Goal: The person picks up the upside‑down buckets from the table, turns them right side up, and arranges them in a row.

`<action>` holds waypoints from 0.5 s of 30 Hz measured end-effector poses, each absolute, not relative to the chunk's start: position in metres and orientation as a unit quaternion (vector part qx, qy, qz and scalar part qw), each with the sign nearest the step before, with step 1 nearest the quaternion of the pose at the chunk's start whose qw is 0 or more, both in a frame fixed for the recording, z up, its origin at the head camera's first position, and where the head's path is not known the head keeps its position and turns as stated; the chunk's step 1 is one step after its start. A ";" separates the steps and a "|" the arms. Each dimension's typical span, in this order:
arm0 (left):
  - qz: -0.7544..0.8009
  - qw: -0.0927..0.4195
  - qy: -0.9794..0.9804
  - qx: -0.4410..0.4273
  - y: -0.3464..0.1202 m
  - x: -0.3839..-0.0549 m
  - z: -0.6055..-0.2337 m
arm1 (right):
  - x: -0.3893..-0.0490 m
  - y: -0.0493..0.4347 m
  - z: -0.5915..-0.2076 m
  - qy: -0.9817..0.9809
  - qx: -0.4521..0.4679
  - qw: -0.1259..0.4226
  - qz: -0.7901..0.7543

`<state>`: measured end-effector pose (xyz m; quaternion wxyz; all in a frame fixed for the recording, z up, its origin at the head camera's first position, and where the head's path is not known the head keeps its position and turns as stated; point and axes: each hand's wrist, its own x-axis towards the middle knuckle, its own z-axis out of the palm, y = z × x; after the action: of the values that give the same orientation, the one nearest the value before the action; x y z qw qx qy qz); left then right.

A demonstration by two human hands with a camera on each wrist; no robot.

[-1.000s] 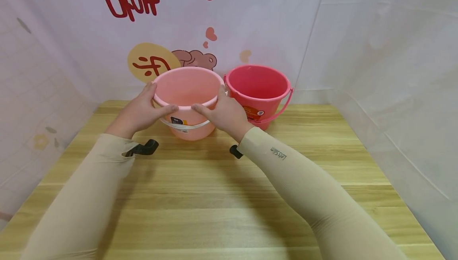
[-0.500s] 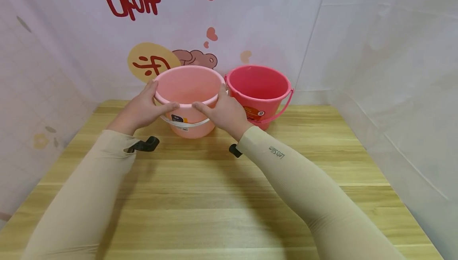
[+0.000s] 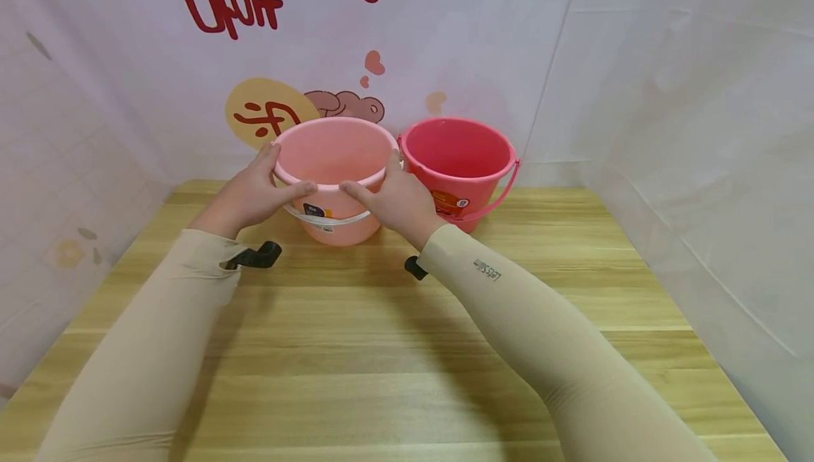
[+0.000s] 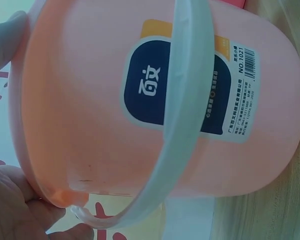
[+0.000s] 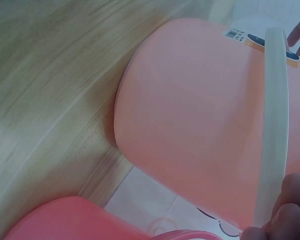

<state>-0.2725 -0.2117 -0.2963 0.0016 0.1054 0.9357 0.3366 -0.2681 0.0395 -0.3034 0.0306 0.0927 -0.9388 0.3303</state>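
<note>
**Two hands on the pale pink bucket**

The pale bucket (image 3: 335,179) is smooth, glossy plastic, round and tapering to a narrower base, with a rolled rim and a flat white handle (image 4: 187,125) hanging down across its front over a navy and orange label (image 4: 190,95). It stands on the table (image 3: 394,349), a light wood-grain top with long streaks, near the back wall. The left hand (image 3: 248,193) grips the rim on its left side, thumb along the front edge and fingers curled over the top; the right hand (image 3: 394,200) grips the right side the same way.

Just beside it on the right stands a red bucket (image 3: 459,165) of the same shape, deeper in colour, its red handle hanging down at the front. Behind both hangs a white sheet (image 3: 445,38) printed with red lettering and cartoon shapes.

Since half a second ago almost nothing has changed: both hands keep their grip and the pale bucket sits in the same spot.
</note>
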 end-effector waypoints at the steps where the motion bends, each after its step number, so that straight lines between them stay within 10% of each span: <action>1: 0.337 0.001 0.936 0.106 -0.212 -0.273 -0.297 | -0.268 0.039 -0.303 -0.938 0.093 0.031 0.331; 15: 0.354 0.004 0.927 0.123 -0.213 -0.279 -0.298 | -0.271 0.038 -0.305 -0.939 0.089 0.042 0.330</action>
<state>-0.2794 -0.2135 -0.2984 0.0036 0.1227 0.9272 0.3540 -0.2711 0.0380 -0.3045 0.0417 0.0892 -0.9389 0.3298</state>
